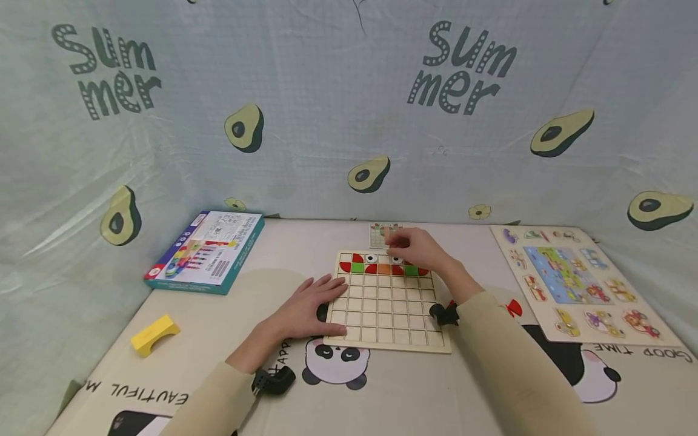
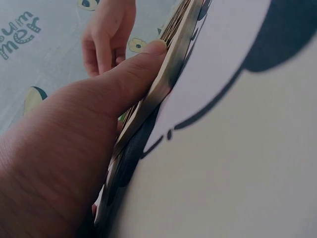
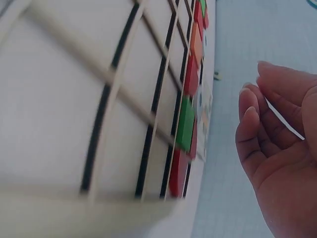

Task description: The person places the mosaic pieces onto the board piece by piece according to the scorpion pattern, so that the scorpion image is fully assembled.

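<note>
A wooden grid board (image 1: 384,315) lies flat on the tablecloth. Red, green and orange pieces and white eye pieces fill cells in its far rows; one green piece (image 3: 185,124) shows clearly in the right wrist view. My left hand (image 1: 313,306) rests on the board's left side with fingers spread, the thumb (image 2: 133,74) over its edge. Above the far edge hovers my right hand (image 1: 418,248), fingers loosely bent and nothing visible between them. Just beyond the board, a small pattern card (image 1: 377,237) is partly covered by that hand.
At the left lie a boxed toy set (image 1: 218,254) and a yellow arch block (image 1: 154,335). A picture puzzle board (image 1: 545,327) is on the right, with a red shape (image 1: 514,308) near its left edge. A patterned curtain (image 1: 305,121) hangs behind the table.
</note>
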{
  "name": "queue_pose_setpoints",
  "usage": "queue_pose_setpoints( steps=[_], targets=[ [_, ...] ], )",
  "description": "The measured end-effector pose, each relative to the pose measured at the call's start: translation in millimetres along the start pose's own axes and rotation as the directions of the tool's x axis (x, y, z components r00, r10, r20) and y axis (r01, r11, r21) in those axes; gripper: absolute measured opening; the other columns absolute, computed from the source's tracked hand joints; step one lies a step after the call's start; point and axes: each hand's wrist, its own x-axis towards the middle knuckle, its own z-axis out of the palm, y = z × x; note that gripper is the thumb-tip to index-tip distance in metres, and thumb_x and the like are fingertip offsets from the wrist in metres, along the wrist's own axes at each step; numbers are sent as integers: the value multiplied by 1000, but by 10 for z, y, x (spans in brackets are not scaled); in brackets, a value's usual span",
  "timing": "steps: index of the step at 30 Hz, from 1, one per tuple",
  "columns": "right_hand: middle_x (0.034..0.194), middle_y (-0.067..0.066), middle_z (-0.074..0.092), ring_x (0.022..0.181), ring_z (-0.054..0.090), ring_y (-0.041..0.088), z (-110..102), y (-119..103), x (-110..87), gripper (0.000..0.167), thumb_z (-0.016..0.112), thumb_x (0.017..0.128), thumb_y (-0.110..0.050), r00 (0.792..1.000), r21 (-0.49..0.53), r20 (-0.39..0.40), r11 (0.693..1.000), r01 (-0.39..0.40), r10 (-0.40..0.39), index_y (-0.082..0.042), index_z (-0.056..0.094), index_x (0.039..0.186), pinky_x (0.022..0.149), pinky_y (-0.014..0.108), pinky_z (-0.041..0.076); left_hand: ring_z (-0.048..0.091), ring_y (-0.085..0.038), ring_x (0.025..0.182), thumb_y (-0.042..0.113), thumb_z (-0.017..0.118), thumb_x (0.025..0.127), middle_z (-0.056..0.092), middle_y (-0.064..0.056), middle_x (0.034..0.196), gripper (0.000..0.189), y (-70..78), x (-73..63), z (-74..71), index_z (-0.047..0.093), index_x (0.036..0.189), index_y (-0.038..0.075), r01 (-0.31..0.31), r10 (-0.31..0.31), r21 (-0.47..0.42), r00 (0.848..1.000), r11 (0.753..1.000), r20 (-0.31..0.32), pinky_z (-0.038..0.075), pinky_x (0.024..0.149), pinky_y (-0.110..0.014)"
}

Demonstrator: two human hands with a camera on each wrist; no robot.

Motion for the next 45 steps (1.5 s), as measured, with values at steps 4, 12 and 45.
queue_pose_setpoints(
  steps=[4, 12, 45],
  targets=[
    [101, 9, 68, 91, 60, 25, -127, 83, -171, 25, 69, 96, -14, 998, -27, -25, 998, -56, 56, 1, 70, 116, 83, 38, 52, 20, -32, 151, 58, 74, 84, 37, -8, 160, 90, -6, 4, 2, 43, 155, 11, -5, 5, -2, 1000, 1000, -1, 11, 120, -57],
    [103, 9, 68, 92, 60, 24, -342, 246, -484, 26, 69, 97, -15, 997, -73, -10, 994, -78, 77, 1, 69, 117, 85, 41, 51, 20, -32, 151, 57, 74, 84, 36, -9, 160, 90, -3, 6, 2, 43, 155, 10, -5, 5, -4, 1000, 1000, -5, 11, 119, -57],
    [102, 5, 65, 93, 61, 25, -765, 629, -1364, 28, 72, 95, -17, 986, -137, 40, 979, -154, 161, -1, 66, 116, 80, 35, 54, 18, -30, 152, 58, 74, 83, 35, -7, 161, 91, -6, 8, 9, 43, 155, 12, 14, -14, 3, 1000, 1000, 1, 10, 120, -56]
  ],
)
